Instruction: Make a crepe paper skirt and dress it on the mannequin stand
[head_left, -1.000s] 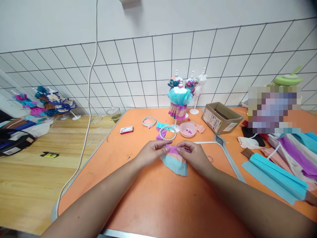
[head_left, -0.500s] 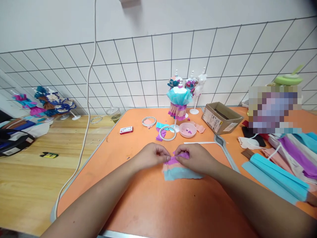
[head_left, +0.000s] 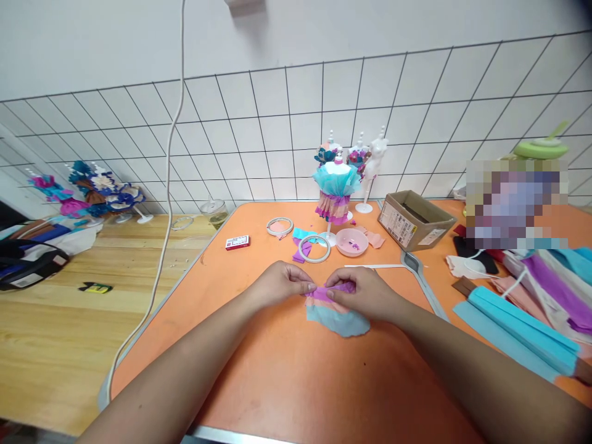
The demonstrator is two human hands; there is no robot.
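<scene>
A layered strip of crepe paper (head_left: 340, 317), purple on top, then peach, then light blue, hangs between my hands just over the orange table (head_left: 277, 382). My left hand (head_left: 284, 283) pinches its purple upper edge at the left end. Close beside it, my right hand (head_left: 361, 288) pinches the same edge, thumb and fingers together, covering part of the purple layer. Beyond my hands stands a small mannequin (head_left: 339, 185) in a blue, peach and purple paper dress. A roll of double-sided tape (head_left: 314, 248) lies on paper scraps before it.
Another tape roll (head_left: 280, 227), a pink bowl (head_left: 351, 242) and a small red-and-white box (head_left: 237, 242) lie farther back. At right are a cardboard box (head_left: 414, 219) and rolled crepe paper (head_left: 522, 324). A white cable (head_left: 169, 166) hangs at left.
My hands have shifted slightly apart along the purple edge. The strip's lower blue part now spreads in a rounded, fanned shape and reaches less far right.
</scene>
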